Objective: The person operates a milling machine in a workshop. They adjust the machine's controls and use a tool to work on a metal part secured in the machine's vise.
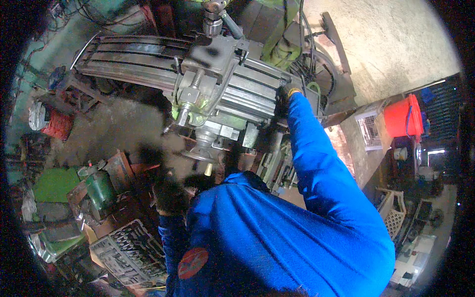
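I look down on a milling machine's long slotted table (123, 57) with a grey machine vise (210, 64) bolted on it. My right hand (283, 96), in a dark glove on a blue sleeve, reaches up and rests on the table's right end. My left hand (169, 197), also dark-gloved, hangs low beside my body near the machine's front, below a round handwheel (198, 153). Whether either hand grips anything is hidden by the gloves and the dim light. The spindle and chuck (213, 20) hang above the vise.
A black socket set case (129, 252) lies open on the floor at lower left, beside a green motor (99, 190) and scrap parts. A red bucket (404, 116) stands at the right near white plastic crates (393, 213). Cables run behind the machine.
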Available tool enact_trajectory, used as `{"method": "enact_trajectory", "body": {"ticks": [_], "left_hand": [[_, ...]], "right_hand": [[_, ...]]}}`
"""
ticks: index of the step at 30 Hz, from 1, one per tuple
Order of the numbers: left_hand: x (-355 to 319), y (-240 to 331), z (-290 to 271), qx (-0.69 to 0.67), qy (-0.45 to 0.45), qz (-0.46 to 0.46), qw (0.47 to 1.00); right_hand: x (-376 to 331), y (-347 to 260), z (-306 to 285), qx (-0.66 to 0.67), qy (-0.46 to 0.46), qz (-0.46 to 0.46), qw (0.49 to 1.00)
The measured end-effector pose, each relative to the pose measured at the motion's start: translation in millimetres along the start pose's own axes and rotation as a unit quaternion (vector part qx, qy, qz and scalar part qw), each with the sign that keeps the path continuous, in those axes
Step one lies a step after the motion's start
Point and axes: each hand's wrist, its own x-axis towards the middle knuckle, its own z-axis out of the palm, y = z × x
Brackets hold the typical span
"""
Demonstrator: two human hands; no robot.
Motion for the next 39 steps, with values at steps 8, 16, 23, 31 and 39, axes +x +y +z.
{"method": "enact_trajectory", "body": {"ticks": [8,16,23,31,39], "left_hand": [[-19.8,-20.1,8.8,0.084,0.007,-0.039,0.996],[-16.6,-34.6,24.0,0.080,-0.040,-0.047,0.995],[22.6,-9.5,-29.1,0.070,-0.126,-0.036,0.989],[21.6,-8.9,-8.0,0.016,-0.059,-0.013,0.998],[21.7,-2.9,-12.7,0.012,-0.051,-0.018,0.998]], "right_hand": [[-26.5,-8.6,-20.6,-0.058,-0.039,-0.178,0.982],[-44.7,-13.5,-30.7,-0.097,0.007,-0.156,0.983],[-94.5,-56.8,-74.7,-0.071,-0.071,-0.140,0.985],[-83.6,-20.7,-33.8,-0.012,0.047,-0.072,0.996],[-108.1,-30.8,-20.9,0.213,0.138,-0.197,0.947]]}}
